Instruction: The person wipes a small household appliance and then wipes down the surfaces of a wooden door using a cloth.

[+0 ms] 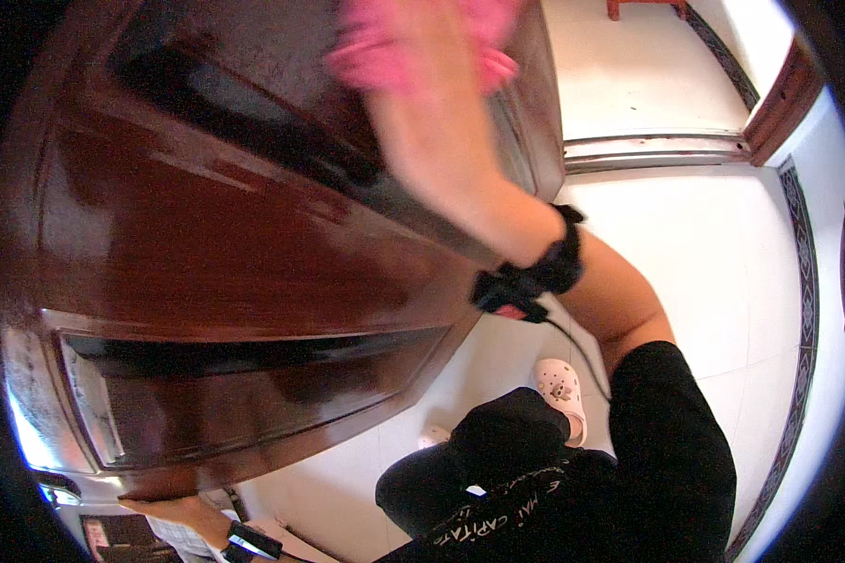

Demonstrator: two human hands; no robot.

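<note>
A glossy dark-brown panelled wooden door [253, 267] fills the left half of the head view. My right hand [422, 42], blurred, is at the top against the door with a bright pink cloth [496, 67] bunched around it; its fingers are hidden. A black strap with a small device [528, 281] circles my right forearm, and a cable runs from it. At the lower left, my left hand [186, 519] grips the door's edge, its fingers partly out of sight. A black wrist device [253, 540] sits on that wrist.
A metal fitting [60, 489] shows at the door's edge near my left hand. To the right, a raised threshold [655, 151] crosses the pale tiled floor [676, 239] beside a wooden door frame [789, 98]. My foot in a light pink clog [558, 387] stands below.
</note>
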